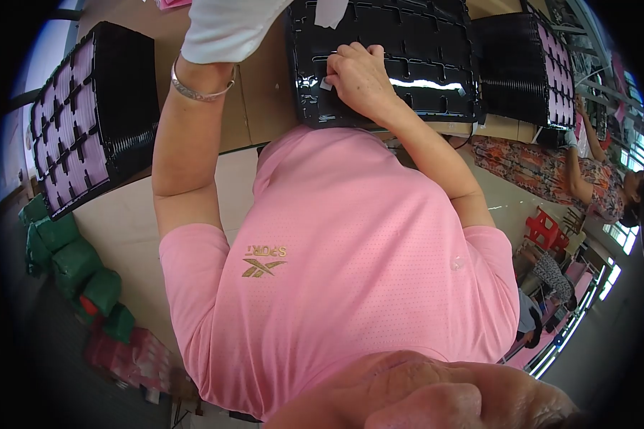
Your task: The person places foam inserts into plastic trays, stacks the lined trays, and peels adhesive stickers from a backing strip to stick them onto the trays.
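Observation:
A glossy black box-like piece (422,68) with a grid of raised strips lies on the worktop in front of me. My right hand (358,77), bare, rests on its near left part with the fingers curled. A small whitish piece (326,84) shows at the fingertips, pinched there. My left hand (225,28) wears a white glove and reaches past the top edge of the view, left of the black piece. Its fingers are out of sight, so what it touches is hidden. A pale scrap (330,11) lies on the black piece's far side.
Black stacks with lilac grid faces stand at left (71,129) and right (551,68). Brown cardboard (261,89) covers the worktop. Green bundles (75,257) lie on the floor at left. A co-worker (551,168) in a patterned top works at right, near red stools (544,227).

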Motion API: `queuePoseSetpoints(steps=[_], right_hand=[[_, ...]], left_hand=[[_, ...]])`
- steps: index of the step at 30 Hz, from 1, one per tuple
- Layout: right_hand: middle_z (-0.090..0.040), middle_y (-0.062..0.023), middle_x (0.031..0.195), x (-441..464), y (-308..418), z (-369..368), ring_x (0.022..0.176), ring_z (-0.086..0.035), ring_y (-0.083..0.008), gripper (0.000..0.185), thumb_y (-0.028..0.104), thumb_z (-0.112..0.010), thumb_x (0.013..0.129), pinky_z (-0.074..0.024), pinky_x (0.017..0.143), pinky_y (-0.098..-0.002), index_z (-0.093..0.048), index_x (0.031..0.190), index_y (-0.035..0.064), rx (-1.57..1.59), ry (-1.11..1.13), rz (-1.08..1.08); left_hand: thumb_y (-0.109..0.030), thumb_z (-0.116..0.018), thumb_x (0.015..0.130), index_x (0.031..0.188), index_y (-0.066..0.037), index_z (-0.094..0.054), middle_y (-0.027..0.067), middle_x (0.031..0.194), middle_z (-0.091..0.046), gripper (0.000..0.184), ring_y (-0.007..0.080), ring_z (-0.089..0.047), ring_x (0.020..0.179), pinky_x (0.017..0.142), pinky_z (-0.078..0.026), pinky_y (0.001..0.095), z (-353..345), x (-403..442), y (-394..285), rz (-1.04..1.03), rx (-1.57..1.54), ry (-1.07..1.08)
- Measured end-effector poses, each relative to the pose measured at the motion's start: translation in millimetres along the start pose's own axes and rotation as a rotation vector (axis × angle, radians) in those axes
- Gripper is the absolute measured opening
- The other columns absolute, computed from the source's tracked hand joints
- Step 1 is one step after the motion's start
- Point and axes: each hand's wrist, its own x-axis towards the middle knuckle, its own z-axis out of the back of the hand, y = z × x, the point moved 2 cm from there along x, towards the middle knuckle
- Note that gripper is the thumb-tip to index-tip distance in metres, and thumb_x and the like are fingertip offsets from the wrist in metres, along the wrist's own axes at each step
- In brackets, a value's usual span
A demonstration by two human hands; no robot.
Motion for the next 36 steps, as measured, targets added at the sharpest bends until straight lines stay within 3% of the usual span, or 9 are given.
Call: queuePoseSetpoints(steps=[2,7,14,16,25,29,32,36], right_hand=[[-0.059,-0.0056,0.080,0,1,1,0.087,-0.055,-0.0242,0.010,0.015,-0.071,0.076,-0.0347,0.084,-0.0415,-0.066,0.078,0.0070,-0.017,0.009,-0.027],[-0.060,-0.0055,0.078,3,2,2,0.086,-0.056,-0.0242,0.009,0.015,-0.068,0.078,-0.0348,0.083,-0.0419,-0.067,0.078,0.0064,-0.020,0.009,-0.030],[-0.061,-0.0053,0.079,4,4,-1,0.085,-0.056,-0.0238,0.009,0.016,-0.066,0.078,-0.0349,0.082,-0.0412,-0.068,0.078,0.0065,-0.083,-0.048,0.008],[-0.061,-0.0052,0.079,5,4,-1,0.086,-0.056,-0.0236,0.009,0.016,-0.066,0.079,-0.0350,0.082,-0.0411,-0.068,0.078,0.0065,-0.103,-0.050,0.020],[-0.060,-0.0047,0.081,7,5,-1,0.087,-0.056,-0.0231,0.010,0.017,-0.066,0.079,-0.0354,0.082,-0.0408,-0.067,0.079,0.0067,-0.158,-0.047,0.025],[-0.060,-0.0046,0.081,8,5,1,0.086,-0.056,-0.0233,0.011,0.017,-0.067,0.078,-0.0355,0.081,-0.0412,-0.066,0.077,0.0063,-0.170,-0.037,0.007],[-0.060,-0.0050,0.080,4,3,0,0.085,-0.055,-0.0233,0.007,0.014,-0.068,0.076,-0.0355,0.081,-0.0403,-0.065,0.076,0.0067,-0.153,-0.095,0.020],[-0.060,-0.0078,0.081,-8,-10,11,0.084,-0.055,-0.0250,0.005,0.008,-0.067,0.074,-0.0364,0.081,-0.0411,-0.064,0.077,0.0050,0.007,-0.146,0.088]], left_hand=[[-0.013,-0.066,0.087,0.070,-0.001,-0.061,-0.0047,0.059,-0.052,0.021,0.0013,-0.041,0.056,0.050,-0.035,0.0217,-2,-1,-1,-0.044,0.098,0.006],[-0.016,-0.065,0.088,0.074,0.001,-0.062,-0.0034,0.061,-0.052,0.022,0.0026,-0.039,0.058,0.052,-0.036,0.0225,-11,0,5,0.206,-0.300,0.076],[-0.017,-0.064,0.090,0.078,0.002,-0.063,-0.0039,0.061,-0.050,0.022,0.0031,-0.039,0.059,0.052,-0.036,0.0219,-8,-2,8,0.080,-0.384,0.054],[-0.017,-0.064,0.090,0.079,0.002,-0.064,-0.0033,0.061,-0.049,0.021,0.0032,-0.039,0.059,0.052,-0.036,0.0222,-8,1,6,0.262,-0.372,0.091],[-0.015,-0.063,0.089,0.078,0.003,-0.062,-0.0016,0.058,-0.046,0.021,0.0037,-0.037,0.058,0.051,-0.035,0.0232,-14,1,18,0.037,-0.432,0.031],[-0.014,-0.062,0.090,0.078,0.003,-0.062,-0.0014,0.059,-0.047,0.021,0.0031,-0.037,0.059,0.051,-0.035,0.0229,-8,3,3,0.084,-0.358,0.093],[-0.013,-0.061,0.090,0.077,0.002,-0.062,-0.0017,0.060,-0.048,0.020,0.0028,-0.038,0.059,0.051,-0.035,0.0224,-12,3,4,0.138,-0.494,0.102],[-0.013,-0.060,0.090,0.083,0.002,-0.065,-0.0005,0.064,-0.057,0.017,0.0032,-0.044,0.060,0.055,-0.039,0.0219,-20,12,-1,0.146,-0.500,0.088]])
